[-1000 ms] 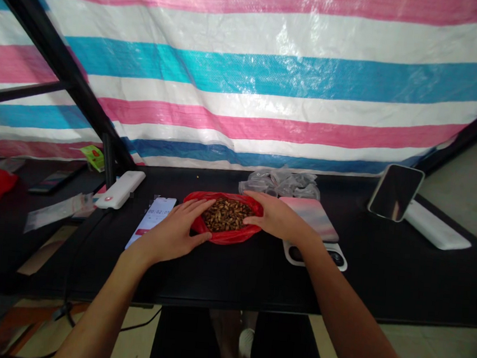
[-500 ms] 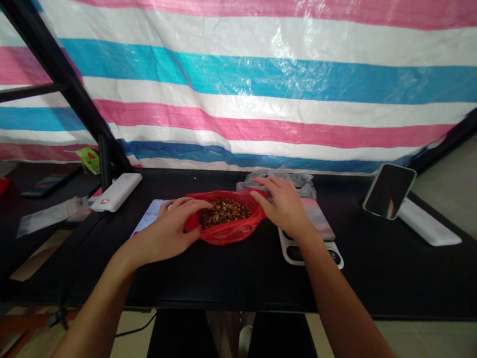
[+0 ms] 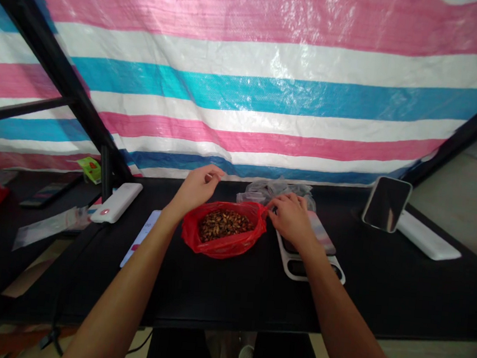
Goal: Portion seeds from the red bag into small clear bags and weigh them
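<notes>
A red plastic bag (image 3: 225, 251) stands with its mouth spread wide on the black table. Inside lie many small brown pieces (image 3: 225, 225), like roasted grains or beans. My left hand (image 3: 199, 187) is raised just beyond the bag's far left edge with curled fingers; whether something small is pinched there I cannot make out. At the bag's right corner, my right hand (image 3: 291, 218) has its thumb and fingertips closed on the rim. Under my right wrist, a white kitchen scale (image 3: 296, 270) carries a flat pinkish packet (image 3: 321, 235).
Clear plastic bags (image 3: 277, 189) lie behind my right hand. A phone with a lit screen (image 3: 142, 237) is beside my left forearm, and a white power bank (image 3: 117, 202) is farther left. On the right, another phone (image 3: 387, 203) leans near a white bar (image 3: 429, 234).
My left hand has left the bag's left rim and moved up and away behind it. The bag's mouth is rounder. My right hand has shifted slightly down, onto the right corner.
</notes>
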Motion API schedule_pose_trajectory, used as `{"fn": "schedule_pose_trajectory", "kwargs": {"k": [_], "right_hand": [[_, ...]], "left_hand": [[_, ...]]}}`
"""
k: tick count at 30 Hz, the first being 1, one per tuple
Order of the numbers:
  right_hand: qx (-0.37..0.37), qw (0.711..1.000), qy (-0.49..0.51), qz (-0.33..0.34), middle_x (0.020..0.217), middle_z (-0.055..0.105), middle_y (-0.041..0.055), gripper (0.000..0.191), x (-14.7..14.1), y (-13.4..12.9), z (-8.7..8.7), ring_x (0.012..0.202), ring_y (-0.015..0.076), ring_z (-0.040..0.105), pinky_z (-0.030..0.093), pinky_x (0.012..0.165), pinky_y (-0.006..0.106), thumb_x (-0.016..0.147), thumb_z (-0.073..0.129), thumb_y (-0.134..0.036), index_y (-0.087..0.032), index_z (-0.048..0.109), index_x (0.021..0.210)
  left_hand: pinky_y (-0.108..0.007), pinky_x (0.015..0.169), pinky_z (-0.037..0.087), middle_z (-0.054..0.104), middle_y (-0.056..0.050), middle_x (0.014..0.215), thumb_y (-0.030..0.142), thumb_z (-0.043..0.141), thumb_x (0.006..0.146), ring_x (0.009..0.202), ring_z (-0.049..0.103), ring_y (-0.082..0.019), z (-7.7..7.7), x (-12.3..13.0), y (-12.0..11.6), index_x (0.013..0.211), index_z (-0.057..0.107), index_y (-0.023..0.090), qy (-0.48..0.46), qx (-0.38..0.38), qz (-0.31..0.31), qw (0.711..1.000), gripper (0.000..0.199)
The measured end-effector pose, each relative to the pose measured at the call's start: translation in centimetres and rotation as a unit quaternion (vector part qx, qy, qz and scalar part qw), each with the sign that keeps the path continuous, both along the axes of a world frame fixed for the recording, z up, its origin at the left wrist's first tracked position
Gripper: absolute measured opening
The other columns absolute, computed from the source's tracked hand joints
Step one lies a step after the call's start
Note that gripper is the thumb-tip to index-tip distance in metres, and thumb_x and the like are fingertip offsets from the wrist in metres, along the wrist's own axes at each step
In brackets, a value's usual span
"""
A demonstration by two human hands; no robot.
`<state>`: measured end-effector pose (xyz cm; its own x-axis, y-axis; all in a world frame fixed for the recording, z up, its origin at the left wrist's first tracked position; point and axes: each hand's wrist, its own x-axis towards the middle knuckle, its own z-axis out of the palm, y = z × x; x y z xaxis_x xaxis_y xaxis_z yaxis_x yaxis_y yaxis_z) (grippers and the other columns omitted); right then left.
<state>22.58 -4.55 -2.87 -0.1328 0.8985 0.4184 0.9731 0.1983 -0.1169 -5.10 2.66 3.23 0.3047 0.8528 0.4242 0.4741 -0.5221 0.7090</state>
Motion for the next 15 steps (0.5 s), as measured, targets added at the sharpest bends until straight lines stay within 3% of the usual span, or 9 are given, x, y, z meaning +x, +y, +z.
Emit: {"fn": "schedule_pose_trajectory", "kwargs": {"k": [2, 6, 8, 10, 12, 15], "right_hand": [[0.038, 0.998, 0.024, -0.036, 0.101, 0.074, 0.0101, 0.011, -0.2, -0.1, 0.7, 0.104, 0.0317, 0.061, 0.038, 0.097, 0.05, 0.092, 0.063, -0.023, -0.022, 0.074, 0.091], [0.177, 0.974, 0.116, -0.08, 0.113, 0.07, 0.0128, 0.014, -1.5, -0.7, 2.7, 0.11, 0.0315, 0.063, 0.04, 0.097, 0.047, 0.097, 0.059, -0.031, -0.022, 0.07, 0.102], [0.204, 0.967, 0.151, -0.035, 0.117, 0.07, 0.0115, 0.013, -2.9, -1.1, 3.5, 0.114, 0.0303, 0.062, 0.041, 0.098, 0.046, 0.098, 0.06, -0.033, -0.024, 0.069, 0.102], [0.178, 0.97, 0.158, 0.048, 0.117, 0.072, 0.0087, 0.008, -4.6, -1.4, 4.1, 0.115, 0.0284, 0.064, 0.042, 0.099, 0.044, 0.098, 0.062, -0.032, -0.026, 0.068, 0.099], [0.138, 0.972, 0.145, 0.125, 0.117, 0.072, 0.0073, 0.006, -6.2, -1.2, 4.5, 0.116, 0.0275, 0.064, 0.043, 0.1, 0.043, 0.097, 0.064, -0.03, -0.027, 0.069, 0.098], [0.1, 0.968, 0.133, 0.19, 0.122, 0.07, 0.0075, 0.011, -7.7, -0.2, 5.3, 0.118, 0.0278, 0.063, 0.043, 0.103, 0.044, 0.096, 0.065, -0.029, -0.027, 0.07, 0.106]], "left_hand": [[-0.031, 0.078, 0.052, 0.077, -0.006, 0.096, 0.033, 0.057, 0.093, 0.079, 0.067, -0.017, -0.1, 0.1, -0.3, 0.102, 0.073, 0.018, -0.017, -0.012, -0.007, 1.0, 0.023], [-0.032, 0.077, 0.053, 0.077, -0.008, 0.099, 0.046, 0.058, 0.097, 0.087, 0.069, -0.02, 0.4, 0.2, -2.1, 0.107, 0.074, 0.019, -0.055, -0.127, -0.154, 0.978, 0.033], [-0.034, 0.082, 0.054, 0.077, -0.009, 0.105, 0.049, 0.059, 0.096, 0.093, 0.069, -0.021, 0.4, 0.4, -2.8, 0.111, 0.073, 0.02, -0.084, -0.141, -0.177, 0.97, 0.036], [-0.034, 0.083, 0.053, 0.076, -0.009, 0.109, 0.052, 0.062, 0.095, 0.095, 0.068, -0.021, -0.1, 0.7, -3.3, 0.118, 0.071, 0.02, -0.113, -0.147, -0.175, 0.967, 0.04], [-0.032, 0.079, 0.053, 0.075, -0.009, 0.108, 0.055, 0.064, 0.093, 0.088, 0.067, -0.019, -0.8, 1.0, -3.6, 0.127, 0.067, 0.02, -0.141, -0.182, -0.183, 0.956, 0.049], [-0.028, 0.069, 0.051, 0.073, -0.007, 0.097, 0.059, 0.066, 0.091, 0.071, 0.062, -0.014, -2.1, 0.9, -3.1, 0.133, 0.064, 0.019, -0.173, -0.245, -0.196, 0.934, 0.058]]}}
